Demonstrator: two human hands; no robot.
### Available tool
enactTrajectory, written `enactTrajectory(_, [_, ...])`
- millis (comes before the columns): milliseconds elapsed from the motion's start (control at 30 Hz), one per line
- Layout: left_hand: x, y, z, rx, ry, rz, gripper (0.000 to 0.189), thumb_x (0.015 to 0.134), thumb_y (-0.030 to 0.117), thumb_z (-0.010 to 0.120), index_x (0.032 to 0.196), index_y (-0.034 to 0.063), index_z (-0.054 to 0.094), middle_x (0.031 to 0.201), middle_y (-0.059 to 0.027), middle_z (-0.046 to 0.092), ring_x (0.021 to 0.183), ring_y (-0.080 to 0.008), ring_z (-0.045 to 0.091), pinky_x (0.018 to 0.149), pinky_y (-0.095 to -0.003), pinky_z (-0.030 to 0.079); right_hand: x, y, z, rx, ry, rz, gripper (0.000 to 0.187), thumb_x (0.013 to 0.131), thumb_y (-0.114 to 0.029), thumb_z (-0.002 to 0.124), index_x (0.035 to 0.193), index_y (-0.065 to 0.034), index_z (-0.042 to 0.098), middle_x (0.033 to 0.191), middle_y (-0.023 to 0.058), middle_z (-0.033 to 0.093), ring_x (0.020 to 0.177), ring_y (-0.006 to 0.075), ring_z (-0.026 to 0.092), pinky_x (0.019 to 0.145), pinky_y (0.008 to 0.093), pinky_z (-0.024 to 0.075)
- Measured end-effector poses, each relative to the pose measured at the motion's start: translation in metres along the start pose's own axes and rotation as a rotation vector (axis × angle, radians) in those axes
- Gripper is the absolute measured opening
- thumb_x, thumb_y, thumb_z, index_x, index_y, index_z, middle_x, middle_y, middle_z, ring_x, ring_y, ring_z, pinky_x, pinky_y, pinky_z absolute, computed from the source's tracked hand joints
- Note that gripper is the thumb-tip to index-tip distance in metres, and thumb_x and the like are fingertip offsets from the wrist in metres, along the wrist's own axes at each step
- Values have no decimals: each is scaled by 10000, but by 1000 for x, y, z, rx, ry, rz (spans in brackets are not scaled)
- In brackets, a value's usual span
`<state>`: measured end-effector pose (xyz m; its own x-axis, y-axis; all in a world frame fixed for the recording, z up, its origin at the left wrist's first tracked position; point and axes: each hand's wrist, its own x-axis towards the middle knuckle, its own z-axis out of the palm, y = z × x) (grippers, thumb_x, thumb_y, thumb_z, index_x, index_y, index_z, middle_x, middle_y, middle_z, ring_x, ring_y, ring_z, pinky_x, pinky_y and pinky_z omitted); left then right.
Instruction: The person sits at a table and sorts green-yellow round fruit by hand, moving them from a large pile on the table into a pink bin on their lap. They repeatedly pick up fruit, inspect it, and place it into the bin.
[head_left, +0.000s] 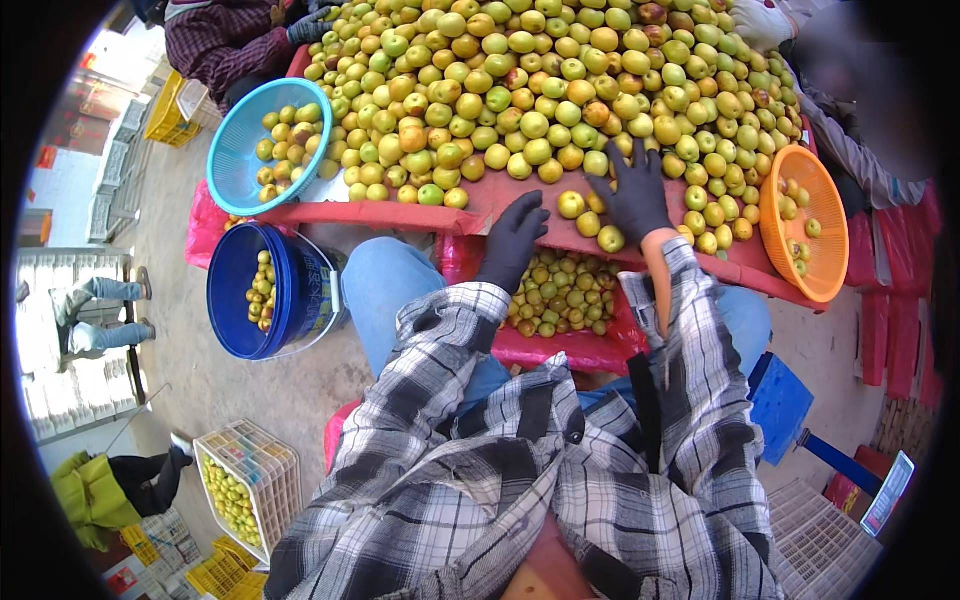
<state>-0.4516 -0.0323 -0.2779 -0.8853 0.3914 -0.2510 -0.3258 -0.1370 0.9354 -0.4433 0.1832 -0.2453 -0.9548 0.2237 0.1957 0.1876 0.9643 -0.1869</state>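
Observation:
A large heap of yellow-green jujubes (517, 97), some with brown or reddish patches, covers a red-covered sorting table (517, 199). My right hand (636, 193), in a dark glove, reaches over the near side of the heap with its fingers spread. Its fingertips are among the fruit, and a few loose jujubes (589, 223) lie just left of the palm. Over the table's front edge hovers my left hand (516, 240), also gloved, its fingers loosely bent and nothing visible in it. Below, between my knees, more jujubes (562, 292) fill a container lined with pink plastic (562, 351).
A light-blue basket (225, 169) and an orange basket (814, 232) hold jujubes at the table's ends. A blue bucket (304, 289) with fruit stands left. A fruit-filled crate (281, 457) and a blue scale (780, 405) flank me. Gloved co-workers' hands (759, 22) touch the heap's edges.

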Motion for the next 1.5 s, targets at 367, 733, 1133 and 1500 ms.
enactTrajectory(367, [3, 6, -2, -116, 63, -32, 411, 999, 213, 532, 1342, -9, 490, 1275, -120, 564, 1045, -213, 631, 876, -310, 535, -11, 17, -19, 316, 45, -38, 417, 838, -296, 679, 1206, -111, 615, 1244, 144, 598, 1032, 355, 620, 856, 435, 502])
enactTrajectory(733, [7, 0, -1, -131, 70, -12, 357, 990, 177, 545, 1295, -7, 523, 1188, -105, 598, 984, -200, 645, 797, -296, 553, -16, 1, -2, 459, -22, -24, 472, 797, -203, 735, 1244, -124, 608, 1102, 119, 644, 1026, 316, 616, 893, 385, 502])
enactTrajectory(1133, [3, 6, 4, 24, -65, -27, 342, 1003, 175, 525, 1290, -10, 523, 1184, -112, 595, 1023, -196, 634, 851, -300, 547, -47, 38, -53, 2100, -437, 622, 440, 1039, -419, 407, 1278, -58, 485, 997, 134, 638, 676, 113, 522, 612, 225, 455])
enactTrajectory(1500, [-7, 7, 10, 99, -210, -49, 342, 998, 181, 526, 1296, 15, 549, 1260, -99, 602, 1091, -207, 626, 879, -306, 523, -84, 149, -148, 1466, 75, 662, 461, 950, -312, 575, 1364, -120, 518, 1084, 6, 627, 808, 96, 590, 676, 210, 446])
